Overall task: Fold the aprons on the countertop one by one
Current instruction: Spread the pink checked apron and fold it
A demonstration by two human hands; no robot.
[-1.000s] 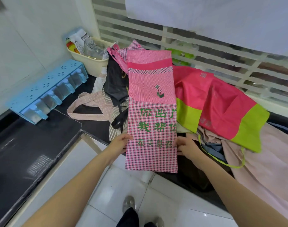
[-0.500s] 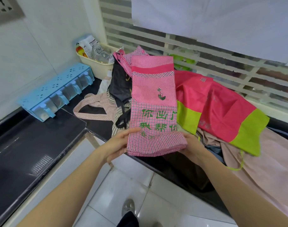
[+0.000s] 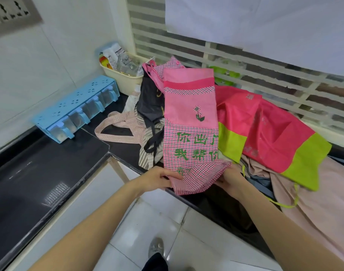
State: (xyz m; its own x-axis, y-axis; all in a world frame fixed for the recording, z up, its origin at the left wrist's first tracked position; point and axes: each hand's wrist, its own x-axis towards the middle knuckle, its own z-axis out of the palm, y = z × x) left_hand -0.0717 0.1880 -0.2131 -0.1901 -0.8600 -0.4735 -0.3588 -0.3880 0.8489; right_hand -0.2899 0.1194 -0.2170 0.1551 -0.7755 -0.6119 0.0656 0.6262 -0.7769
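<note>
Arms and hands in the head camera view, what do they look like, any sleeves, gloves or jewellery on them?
Both forearms are bare right to the bottom edge of the picture, with no sleeve showing. The left hand and the right hand wear no gloves. No watch, bracelet or ring shows on the wrists or on the fingers that are in view, though some fingers are hidden by cloth.

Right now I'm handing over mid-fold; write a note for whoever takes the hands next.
Left hand and right hand each pinch a side of the bottom hem of the pink checked apron with green lettering, turned up over its lower part. Its upper part lies flat on the pile on the black countertop.
Done: lengthwise fold; first upward fold begun.
Left: finish this fold, then the pink-and-lime apron, the beige apron, the dark apron and others beneath.
</note>
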